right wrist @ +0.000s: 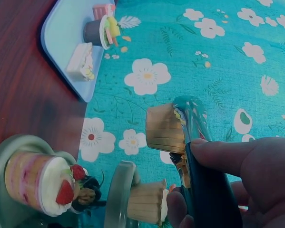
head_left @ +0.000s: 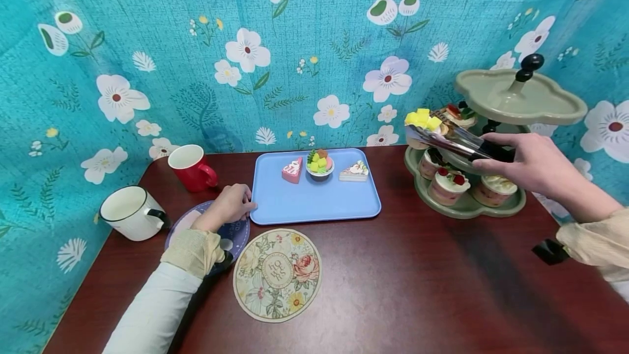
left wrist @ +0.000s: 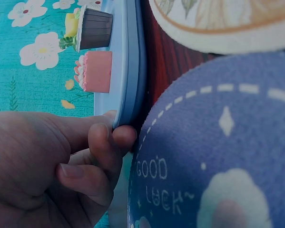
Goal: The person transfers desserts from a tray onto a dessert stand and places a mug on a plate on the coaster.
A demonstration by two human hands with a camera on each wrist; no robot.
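My left hand [head_left: 230, 205] pinches the left edge of a light blue tray [head_left: 314, 204]; the left wrist view shows thumb and fingers at its rim. On the tray stand a pink cake slice [head_left: 292, 171], a fruit-topped cup dessert [head_left: 320, 164] and a white cake slice [head_left: 354, 171]. My right hand [head_left: 538, 165] holds black-handled tongs [head_left: 457, 146]. In their tips is a cupcake [right wrist: 163, 128] topped with yellow cubes, raised beside the green tiered stand [head_left: 521, 94]. Another cupcake [right wrist: 146, 203] sits on the stand, below the held one in the right wrist view.
Several dessert cups [head_left: 447, 187] fill the stand's lower tier. A red mug [head_left: 191, 168] and a white mug [head_left: 131, 214] stand at the left. A purple round mat [head_left: 239, 236] lies under my left wrist, near a floral round mat [head_left: 277, 275]. A floral curtain [head_left: 304, 42] hangs behind.
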